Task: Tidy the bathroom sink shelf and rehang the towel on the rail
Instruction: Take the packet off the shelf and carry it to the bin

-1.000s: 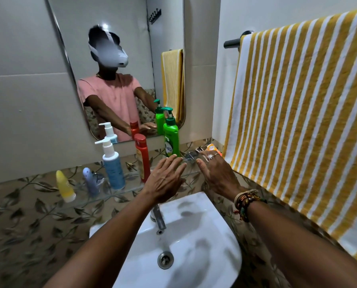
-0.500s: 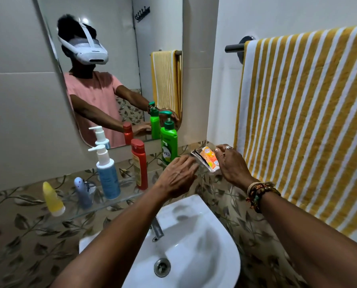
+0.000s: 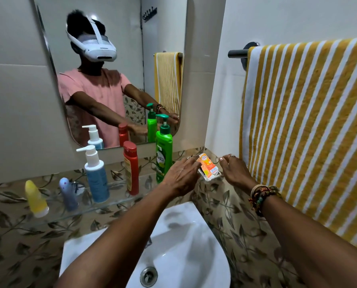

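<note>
The orange box [image 3: 207, 167] in a clear dish [image 3: 211, 177] at the shelf's [image 3: 119, 201] right end is touched by the left hand [image 3: 181, 175], fingers extended. The right hand [image 3: 233, 170] is loosely spread, empty. Five bottles are counted; one towel [image 3: 306, 125] is hung on the rail [image 3: 236, 53].

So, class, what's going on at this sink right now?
A person stands at a bathroom sink, both hands at the right end of the glass shelf. The left hand and right hand flank an orange soap box in a clear holder. Bottles line the shelf, and the striped towel hangs on its rail.
</note>
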Tool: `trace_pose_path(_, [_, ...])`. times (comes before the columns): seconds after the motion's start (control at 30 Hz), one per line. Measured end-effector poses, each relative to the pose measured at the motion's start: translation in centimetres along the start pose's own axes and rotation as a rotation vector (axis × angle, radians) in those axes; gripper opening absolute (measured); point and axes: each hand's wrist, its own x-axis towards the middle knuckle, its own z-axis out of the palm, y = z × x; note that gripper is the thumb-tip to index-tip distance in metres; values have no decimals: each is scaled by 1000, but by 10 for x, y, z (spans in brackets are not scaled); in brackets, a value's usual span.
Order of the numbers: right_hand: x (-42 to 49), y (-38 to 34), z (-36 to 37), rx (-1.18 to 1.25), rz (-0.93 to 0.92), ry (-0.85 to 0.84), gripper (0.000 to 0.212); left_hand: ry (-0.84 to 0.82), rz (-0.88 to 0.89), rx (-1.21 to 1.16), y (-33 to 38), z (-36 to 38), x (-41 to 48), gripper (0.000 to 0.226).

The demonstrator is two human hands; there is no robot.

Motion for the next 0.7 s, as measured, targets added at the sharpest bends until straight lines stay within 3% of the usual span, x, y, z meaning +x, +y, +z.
trace_pose_path(0.1, [10, 4, -2, -2, 13, -54, 40, -11, -130, -93, 3, 5, 10, 36])
trace_pose_path(0.4, [40, 10, 13, -11, 147, -169, 32, -82, -806, -549, 7, 20, 49, 43])
trace_pose_path(0.7, [63, 13, 28, -38, 159, -283, 23, -69, -988, -1012, 15, 35, 65, 32])
